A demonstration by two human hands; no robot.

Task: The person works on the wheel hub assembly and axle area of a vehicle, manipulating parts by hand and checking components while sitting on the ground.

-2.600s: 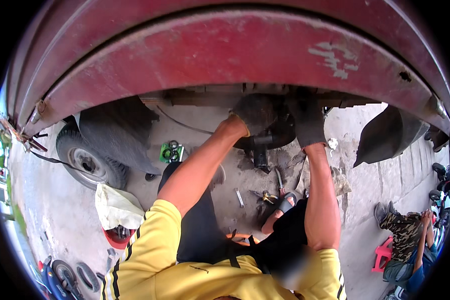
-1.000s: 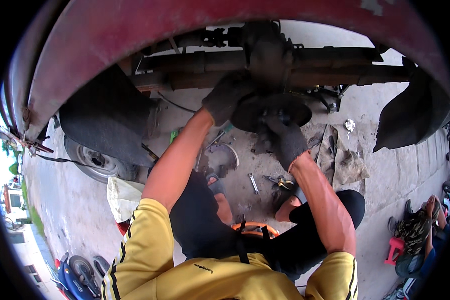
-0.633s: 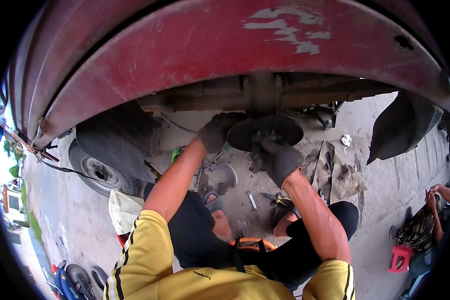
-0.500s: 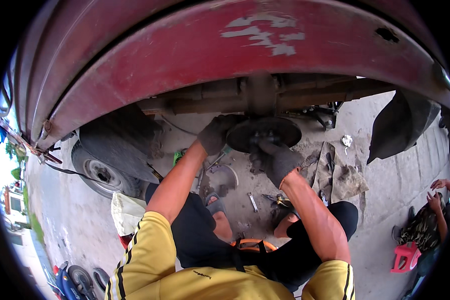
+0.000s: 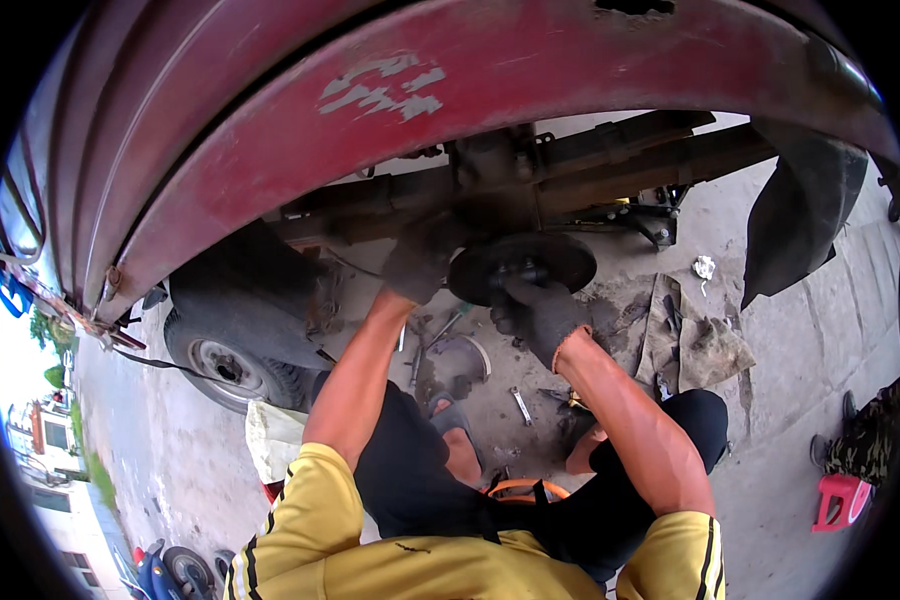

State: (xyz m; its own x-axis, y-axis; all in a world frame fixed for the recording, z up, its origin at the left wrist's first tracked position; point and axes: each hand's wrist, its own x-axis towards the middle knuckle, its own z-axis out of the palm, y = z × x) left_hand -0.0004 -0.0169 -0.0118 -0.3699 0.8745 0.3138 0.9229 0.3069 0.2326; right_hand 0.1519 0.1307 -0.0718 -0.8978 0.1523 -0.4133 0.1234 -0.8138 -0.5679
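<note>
A dark round wheel hub with a broad disc (image 5: 572, 262) sits under the red vehicle body, with studs at its centre. My right hand (image 5: 545, 318), in a dark glove, is at the front of the hub, its fingers curled around the middle part. My left hand (image 5: 416, 262), gloved too, is raised beside the disc's left edge, close to the axle (image 5: 495, 205). Its fingers are dark and blurred, so what they touch is hidden.
A red body panel (image 5: 530, 75) hangs low overhead. A tyre (image 5: 232, 360) is at left, a black mud flap (image 5: 808, 225) at right. On the ground lie a wrench (image 5: 521, 406), a curved metal piece (image 5: 460, 362) and a brown cloth (image 5: 712, 352). A pink stool (image 5: 842, 500) stands near another person's leg.
The view has shifted, so the panel and stool appear displaced. My left hand has moved slightly away from the disc's rim; my right hand stays at the hub.
</note>
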